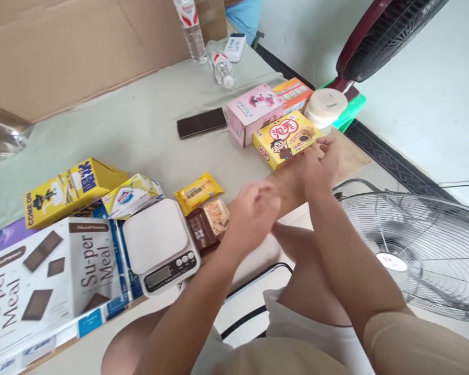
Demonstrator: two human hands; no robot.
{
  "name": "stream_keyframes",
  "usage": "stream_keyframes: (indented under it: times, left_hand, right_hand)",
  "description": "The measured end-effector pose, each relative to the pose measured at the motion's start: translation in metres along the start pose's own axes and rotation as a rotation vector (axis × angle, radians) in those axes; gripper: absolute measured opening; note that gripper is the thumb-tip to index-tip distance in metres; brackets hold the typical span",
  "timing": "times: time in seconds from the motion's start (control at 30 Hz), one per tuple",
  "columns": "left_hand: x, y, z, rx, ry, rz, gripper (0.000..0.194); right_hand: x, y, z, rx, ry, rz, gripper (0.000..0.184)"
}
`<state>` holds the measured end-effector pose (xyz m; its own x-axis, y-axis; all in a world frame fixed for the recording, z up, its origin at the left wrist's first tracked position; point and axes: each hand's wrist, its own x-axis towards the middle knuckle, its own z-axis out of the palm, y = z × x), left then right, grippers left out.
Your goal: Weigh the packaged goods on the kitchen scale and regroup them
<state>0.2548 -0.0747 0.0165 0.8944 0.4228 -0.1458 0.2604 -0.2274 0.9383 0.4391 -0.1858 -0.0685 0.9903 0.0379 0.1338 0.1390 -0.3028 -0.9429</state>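
My right hand (321, 165) is at the near right edge of a yellow cream puff box (284, 136), with bent fingers and thumb against that edge. The box lies flat, beside a pink box (254, 110). Blurred slightly, my left hand (256, 212) hovers over the table's front edge with loosely curled, parted fingers and nothing visible in them. Just left of it are a clear-wrapped snack (217, 217), a brown packet (201, 229) and a yellow snack packet (198, 193). A white kitchen scale (156, 237) stands further left with a bare platform.
At left are Su-per Meal boxes (42, 276), a yellow box (64, 191) and a white-yellow box (133, 197). A phone (202, 123), water bottles (195, 41), an orange box (295, 94) and a round tub (326, 107) lie behind. A wire-caged fan (418, 250) stands at right.
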Motion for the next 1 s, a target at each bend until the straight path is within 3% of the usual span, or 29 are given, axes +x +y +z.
stream_keyframes:
  times: [0.03, 0.1, 0.23, 0.33, 0.43, 0.57, 0.67, 0.77, 0.9, 1.0]
  left_hand:
    - [0.021, 0.001, 0.014, -0.036, 0.058, -0.116, 0.033]
    - [0.056, 0.002, 0.036, -0.057, 0.145, -0.206, 0.039]
    - [0.087, 0.005, 0.054, -0.11, 0.161, -0.143, 0.034]
    - [0.08, 0.005, 0.057, -0.089, 0.123, -0.065, 0.035]
    - [0.062, 0.003, 0.058, 0.048, 0.119, -0.067, 0.046]
    - [0.03, -0.002, 0.057, 0.125, 0.152, -0.089, 0.069]
    - [0.004, -0.009, 0.046, 0.176, 0.225, 0.062, 0.074]
    - [-0.02, -0.021, 0.021, 0.201, 0.338, 0.23, 0.073]
    - [-0.055, -0.046, -0.03, 0.149, 0.514, 0.408, 0.076]
    - [-0.09, -0.067, -0.062, 0.148, 0.648, 0.452, 0.072]
  right_hand:
    - [0.005, 0.002, -0.001, -0.022, 0.036, 0.005, 0.031]
    - [0.01, 0.001, -0.003, -0.047, 0.087, 0.036, 0.038]
    - [0.016, -0.005, -0.006, -0.028, -0.017, 0.097, 0.048]
    - [0.019, -0.01, -0.009, -0.042, 0.003, 0.213, 0.044]
    - [0.02, -0.015, -0.012, -0.071, 0.027, 0.343, 0.027]
    - [0.003, -0.023, -0.019, -0.036, 0.032, 0.31, 0.011]
    - [-0.024, -0.031, -0.022, 0.131, 0.006, 0.197, 0.011]
    - [-0.055, -0.04, -0.016, 0.301, -0.087, 0.012, 0.012]
    - [-0.092, -0.05, 0.012, 0.341, -0.298, -0.327, 0.024]
    - [-0.121, -0.06, 0.039, 0.301, -0.431, -0.505, 0.033]
